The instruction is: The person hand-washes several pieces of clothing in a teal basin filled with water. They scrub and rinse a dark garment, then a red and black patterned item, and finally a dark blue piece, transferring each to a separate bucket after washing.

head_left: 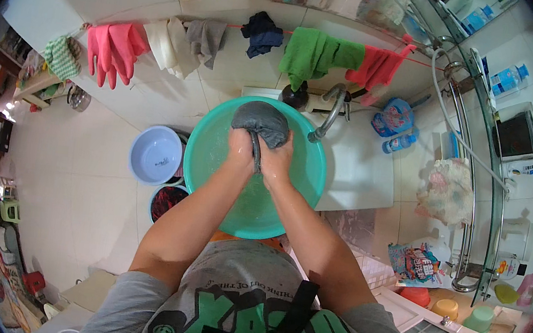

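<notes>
A wet dark grey cloth is bunched up between my two hands over a large green plastic basin. My left hand grips it from the left, and my right hand grips it from the right. The upper part of the cloth bulges out above my fingers, while a narrow strip hangs down between my wrists. Water lies in the basin below, and my wrists look wet. Most of my fingers are hidden behind the cloth.
A curved metal faucet reaches over the basin's right rim, above a white sink. Left of the basin are a light blue basin and a tub of dark red cloth. Pink rubber gloves and a green towel hang on a line.
</notes>
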A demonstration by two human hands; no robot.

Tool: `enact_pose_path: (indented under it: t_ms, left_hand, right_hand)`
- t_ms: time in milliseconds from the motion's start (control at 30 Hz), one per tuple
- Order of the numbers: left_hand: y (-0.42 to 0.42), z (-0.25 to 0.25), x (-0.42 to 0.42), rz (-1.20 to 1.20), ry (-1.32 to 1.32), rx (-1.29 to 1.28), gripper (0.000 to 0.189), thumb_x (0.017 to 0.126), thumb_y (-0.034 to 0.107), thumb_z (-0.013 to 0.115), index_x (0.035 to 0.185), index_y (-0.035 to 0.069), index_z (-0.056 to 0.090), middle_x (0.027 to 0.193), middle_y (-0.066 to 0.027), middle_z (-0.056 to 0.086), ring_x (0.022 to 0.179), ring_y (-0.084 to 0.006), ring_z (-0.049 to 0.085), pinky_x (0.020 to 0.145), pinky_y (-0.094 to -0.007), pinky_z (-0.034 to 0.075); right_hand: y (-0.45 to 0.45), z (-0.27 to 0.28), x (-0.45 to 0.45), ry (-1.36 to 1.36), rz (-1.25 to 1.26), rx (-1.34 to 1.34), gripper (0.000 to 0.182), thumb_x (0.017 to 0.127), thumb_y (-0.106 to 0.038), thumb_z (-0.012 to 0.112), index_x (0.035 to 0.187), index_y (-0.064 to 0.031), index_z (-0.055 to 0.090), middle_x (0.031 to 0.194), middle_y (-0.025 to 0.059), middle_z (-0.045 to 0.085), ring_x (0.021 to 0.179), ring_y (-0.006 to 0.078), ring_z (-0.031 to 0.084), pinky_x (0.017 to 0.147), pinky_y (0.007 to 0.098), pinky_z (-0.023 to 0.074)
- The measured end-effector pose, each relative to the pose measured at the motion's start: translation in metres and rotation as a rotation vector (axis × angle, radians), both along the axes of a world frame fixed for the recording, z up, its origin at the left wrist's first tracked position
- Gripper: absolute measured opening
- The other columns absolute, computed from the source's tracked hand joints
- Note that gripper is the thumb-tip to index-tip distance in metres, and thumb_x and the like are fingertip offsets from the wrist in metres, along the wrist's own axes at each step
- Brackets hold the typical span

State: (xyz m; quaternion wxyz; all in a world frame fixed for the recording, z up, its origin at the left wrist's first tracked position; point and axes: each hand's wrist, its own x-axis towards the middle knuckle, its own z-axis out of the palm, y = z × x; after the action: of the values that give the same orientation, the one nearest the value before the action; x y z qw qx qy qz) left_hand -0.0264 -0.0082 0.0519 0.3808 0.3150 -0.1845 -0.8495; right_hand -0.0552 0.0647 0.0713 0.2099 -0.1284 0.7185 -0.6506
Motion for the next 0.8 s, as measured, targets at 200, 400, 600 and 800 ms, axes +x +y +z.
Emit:
enact_pose_path:
  t_ms: [200,400,600,800]
  left_hand:
    - [-0.015,0.042,0.073,-0.454,-0.370,-0.370,0.095,0.083,0.028,0.080,0.155,0.006,0.023,0.119,-0.0188,0.061,0.121,-0.0296,0.054,0.109,-0.0413,0.036]
    - [-0.029,0.037,0.064,-0.868,-0.428,-0.663,0.100,0.080,0.037,0.083,0.154,0.000,0.027,0.138,-0.0200,0.052,0.127,-0.0297,0.051,0.110,-0.0423,0.039]
    - [0.001,0.043,0.048,-0.513,-0.156,-0.319,0.052,0.083,0.016,0.078,0.126,-0.003,0.056,0.116,-0.0114,0.067,0.106,-0.0238,0.065,0.097,-0.0379,0.051]
    - [0.017,0.036,0.042,-0.215,-0.766,-1.153,0.077,0.072,0.030,0.086,0.134,0.004,0.050,0.123,-0.0210,0.061,0.109,-0.0327,0.063,0.095,-0.0434,0.050]
  right_hand:
    - [0.035,0.006,-0.052,-0.486,0.171,-0.286,0.052,0.083,-0.006,0.073,0.129,-0.0028,0.049,0.121,0.0125,0.064,0.103,0.0309,0.067,0.083,0.0411,0.0557]
    - [0.065,-0.013,-0.079,-1.003,0.496,-0.376,0.043,0.091,-0.027,0.058,0.126,-0.0028,0.056,0.123,0.0137,0.064,0.099,0.0313,0.067,0.076,0.0477,0.0575]
    - [0.046,0.025,-0.033,-1.103,0.361,-0.546,0.073,0.093,-0.070,0.045,0.135,-0.0116,0.056,0.131,0.0111,0.062,0.121,0.0312,0.060,0.101,0.0528,0.0473]
    - [0.032,-0.004,-0.037,-1.121,0.278,-0.529,0.060,0.102,-0.059,0.036,0.132,-0.0131,0.059,0.129,0.0093,0.063,0.115,0.0276,0.064,0.097,0.0469,0.0528]
